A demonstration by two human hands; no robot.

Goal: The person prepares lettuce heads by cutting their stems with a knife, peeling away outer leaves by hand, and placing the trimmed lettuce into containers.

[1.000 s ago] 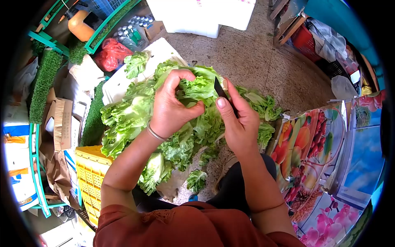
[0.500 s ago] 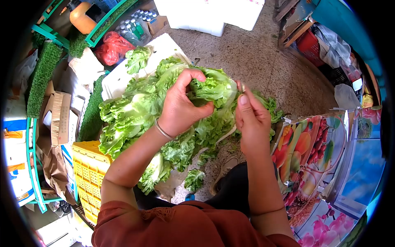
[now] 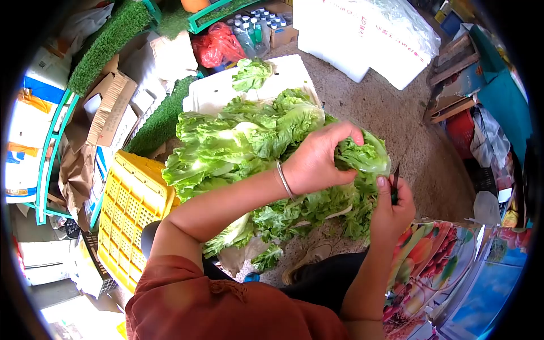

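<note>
My left hand (image 3: 323, 158), with a bangle at its wrist, curls its thumb and fingers round a head of lettuce (image 3: 369, 153). Close by on the right, my right hand (image 3: 395, 207) grips a small dark knife (image 3: 395, 174), its blade pointing up beside the lettuce's cut end. A large heap of leafy lettuce (image 3: 226, 144) lies to the left of my hands and beneath them, partly over a white foam box (image 3: 209, 90). One loose leaf (image 3: 251, 75) rests on top of that box.
A yellow crate (image 3: 127, 212) stands at the left near my knee. White foam boxes (image 3: 340, 37) are at the top. A fruit-printed panel (image 3: 422, 260) is at the lower right. A red bag (image 3: 218, 45) and bottles (image 3: 255, 28) sit behind the lettuce.
The view has turned, and both hands with the lettuce and knife now appear further right and lower. The knife blade, blurred half a second ago, shows upright beside the lettuce.
</note>
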